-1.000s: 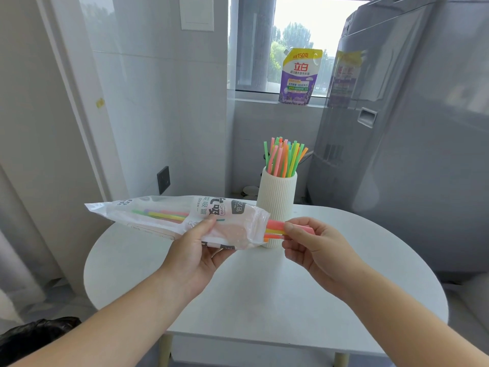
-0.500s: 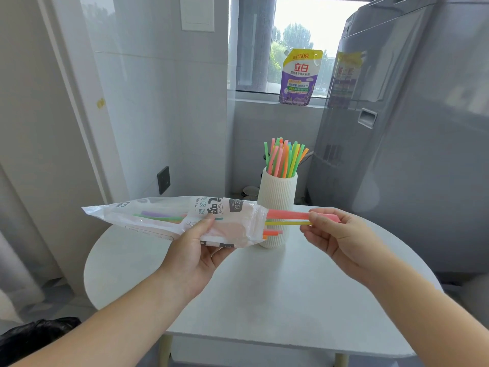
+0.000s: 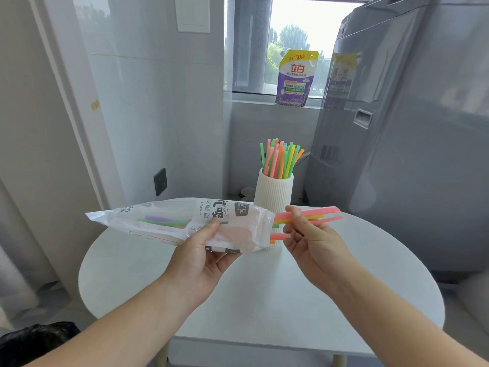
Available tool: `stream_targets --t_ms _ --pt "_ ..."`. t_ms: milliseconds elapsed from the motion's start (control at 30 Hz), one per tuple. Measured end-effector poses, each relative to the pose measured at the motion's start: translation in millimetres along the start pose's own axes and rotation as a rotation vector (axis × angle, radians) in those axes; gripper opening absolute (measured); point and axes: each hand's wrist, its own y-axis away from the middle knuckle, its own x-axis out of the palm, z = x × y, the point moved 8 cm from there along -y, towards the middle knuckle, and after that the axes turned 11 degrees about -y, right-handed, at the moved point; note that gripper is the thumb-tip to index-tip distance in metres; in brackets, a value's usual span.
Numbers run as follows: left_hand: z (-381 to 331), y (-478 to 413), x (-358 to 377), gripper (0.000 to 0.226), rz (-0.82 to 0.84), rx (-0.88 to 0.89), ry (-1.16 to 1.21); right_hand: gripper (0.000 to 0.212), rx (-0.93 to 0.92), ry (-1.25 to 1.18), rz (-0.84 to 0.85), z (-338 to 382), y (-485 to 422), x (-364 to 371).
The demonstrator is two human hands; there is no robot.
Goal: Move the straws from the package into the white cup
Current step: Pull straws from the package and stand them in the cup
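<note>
My left hand (image 3: 203, 250) grips a translucent plastic straw package (image 3: 164, 223) held level above the table, its open mouth pointing right. Green and purple straws show through its film. My right hand (image 3: 309, 239) pinches a few pink and yellow straws (image 3: 321, 214) that stick halfway out of the package mouth. More pink and orange straw ends (image 3: 277, 236) poke out below them. Behind the package stands the ribbed white cup (image 3: 274, 192) on the table, holding several upright green, pink and orange straws (image 3: 280, 160).
The round white table (image 3: 264, 295) fills the lower middle. A grey washing machine (image 3: 397, 144) stands close on the right. A purple detergent pouch (image 3: 295, 78) sits on the window sill behind. A tiled wall is on the left, and a black bag (image 3: 37, 340) lies on the floor.
My right hand has drawn the pinched straws further right out of the package, then regripped them nearer the package mouth. The left hand and package have barely moved.
</note>
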Motion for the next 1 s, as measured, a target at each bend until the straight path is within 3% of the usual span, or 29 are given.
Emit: stream_targets --t_ms 300,667,1000 --pt "-6.1 -3.1 -8.2 0.022 -0.062 -0.005 0.036 0.025 -0.321 0.392 -0.038 38.7 -5.8 3.9" --pt "-15.2 -7.4 -25.7 0.021 -0.137 0.024 0.071 0.018 -0.659 0.557 0.014 175.6 15.7 44.6" --pt "-5.0 -7.8 -23.6 0.031 -0.093 0.032 -0.004 0.011 -0.925 0.927 0.040 206.9 37.5 104.0"
